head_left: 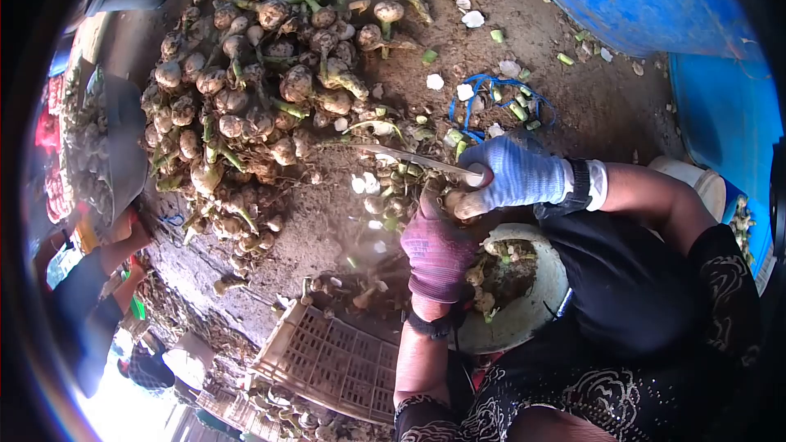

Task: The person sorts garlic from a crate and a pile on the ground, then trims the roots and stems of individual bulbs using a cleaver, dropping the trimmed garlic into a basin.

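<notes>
My right hand [520, 176], in a light blue knitted glove, is closed around the pale handle of a knife [422, 160]. Its long thin blade points left over the heap. Just below it, my left hand [438, 254], in a dirty purple glove, is closed at a garlic bulb [468, 205] between the two hands; part of the bulb is covered by the gloves. A white bucket [550, 278] with some garlic inside stands between my legs, beneath my hands. Cut green stem pieces [453, 137] and loose bulbs lie on the ground close to the blade.
A large heap of soil-covered garlic [246, 90] with stems spreads across the ground at upper left. A plastic crate [327, 356] lies below. Blue barrels [639, 0] stand at upper right, near a tangled blue strap [467, 106]. Another person's leg [90, 278] shows at left.
</notes>
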`<move>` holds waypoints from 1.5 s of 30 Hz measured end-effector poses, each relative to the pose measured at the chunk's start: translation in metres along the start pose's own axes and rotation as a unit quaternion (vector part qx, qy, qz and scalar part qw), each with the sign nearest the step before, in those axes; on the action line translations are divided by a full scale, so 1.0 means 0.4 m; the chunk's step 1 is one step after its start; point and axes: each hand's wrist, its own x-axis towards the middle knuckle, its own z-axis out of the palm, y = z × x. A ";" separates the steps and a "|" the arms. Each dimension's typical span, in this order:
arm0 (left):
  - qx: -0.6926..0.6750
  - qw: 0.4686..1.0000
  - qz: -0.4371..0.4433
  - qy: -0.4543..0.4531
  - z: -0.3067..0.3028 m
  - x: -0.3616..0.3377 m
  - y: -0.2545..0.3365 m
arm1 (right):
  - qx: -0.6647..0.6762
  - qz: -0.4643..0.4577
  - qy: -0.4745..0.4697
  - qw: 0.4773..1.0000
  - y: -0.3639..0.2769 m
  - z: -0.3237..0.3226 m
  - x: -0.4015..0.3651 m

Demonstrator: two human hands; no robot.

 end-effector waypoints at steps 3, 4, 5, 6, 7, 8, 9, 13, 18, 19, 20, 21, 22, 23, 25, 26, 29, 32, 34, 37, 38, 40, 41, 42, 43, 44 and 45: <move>-0.208 0.976 -0.019 0.064 0.033 -0.010 -0.021 | 0.154 0.064 0.000 0.986 0.030 0.014 0.014; -0.357 0.931 -0.052 0.045 0.054 -0.011 -0.042 | 0.187 0.112 -0.029 0.975 0.034 0.003 0.009; -0.358 0.931 -0.052 0.045 0.063 -0.013 -0.039 | 0.187 0.113 -0.028 0.976 0.047 0.009 0.009; -0.470 0.879 -0.054 0.053 0.073 -0.015 -0.033 | 0.228 0.100 -0.013 0.968 0.068 0.020 0.010; -0.575 0.814 -0.055 0.061 0.081 -0.016 -0.030 | 0.269 0.087 0.002 0.959 0.080 0.027 0.010; -0.588 0.805 -0.035 0.068 0.096 -0.022 -0.044 | 0.276 0.093 0.004 0.957 0.056 0.029 0.006; -0.589 0.805 -0.035 0.068 0.106 -0.025 -0.065 | 0.276 0.093 0.004 0.957 0.059 0.030 0.008; -0.557 0.825 -0.060 0.070 0.101 -0.028 -0.097 | 0.157 0.020 0.010 0.987 0.070 0.023 0.014; -0.346 0.934 -0.044 0.079 0.075 -0.017 -0.107 | -0.063 -0.139 -0.046 0.987 0.016 -0.006 -0.008; -0.347 0.934 -0.044 0.079 0.071 -0.022 -0.105 | -0.064 -0.139 -0.046 0.987 0.027 -0.004 -0.004; -0.409 0.907 -0.075 0.073 0.051 -0.022 -0.079 | -0.179 -0.089 -0.059 0.978 0.050 -0.001 0.005; -0.468 0.875 -0.104 0.068 0.030 -0.022 -0.056 | -0.291 -0.038 -0.072 0.953 0.073 0.001 0.016; -0.472 0.870 -0.137 0.040 0.010 -0.029 -0.043 | -0.312 0.016 -0.076 0.947 0.099 -0.008 0.026; -0.470 0.870 -0.139 0.044 0.005 -0.036 -0.050 | -0.315 0.024 -0.067 0.947 0.130 -0.016 0.028; -0.424 0.874 -0.068 -0.227 -0.006 -0.058 -0.067 | -0.294 0.060 -0.022 0.954 0.143 -0.027 0.016; -0.305 0.895 -0.021 -0.324 -0.022 -0.069 -0.076 | -0.295 0.056 -0.024 0.954 0.150 -0.035 0.013; -0.224 0.964 -0.018 -0.145 0.006 -0.095 -0.206 | -0.229 0.075 -0.004 0.970 0.171 -0.042 0.001; 0.163 0.985 0.004 0.062 -0.023 0.010 -0.330 | -0.211 0.052 -0.008 0.976 0.186 -0.030 0.004; 0.252 0.966 -0.039 0.043 0.020 0.050 -0.431 | -0.225 0.034 -0.003 0.974 0.184 -0.014 0.012; 0.231 0.970 -0.054 0.047 0.034 0.069 -0.483 | -0.219 0.023 -0.007 0.975 0.181 -0.020 0.012; 0.194 0.977 -0.087 0.024 0.011 0.056 -0.477 | -0.205 0.031 0.001 0.978 0.186 -0.027 0.009; 0.278 0.957 -0.051 -0.068 -0.067 0.019 -0.475 | -0.193 0.023 0.023 0.981 0.202 -0.044 0.000; 0.329 0.923 -0.144 -0.140 -0.112 0.009 -0.456 | -0.193 0.034 0.032 0.980 0.204 -0.050 -0.004; 0.348 0.904 -0.187 -0.161 -0.162 -0.005 -0.444 | -0.197 0.062 0.019 0.978 0.208 -0.061 -0.004; 0.366 0.883 -0.231 -0.181 -0.207 -0.010 -0.434 | -0.202 0.091 0.006 0.975 0.213 -0.067 -0.003; 0.304 0.903 -0.264 -0.149 -0.243 -0.002 -0.424 | -0.198 0.091 0.006 0.976 0.217 -0.064 -0.001; 0.239 0.918 -0.295 -0.116 -0.271 0.008 -0.421 | -0.185 0.068 0.017 0.980 0.220 -0.060 0.001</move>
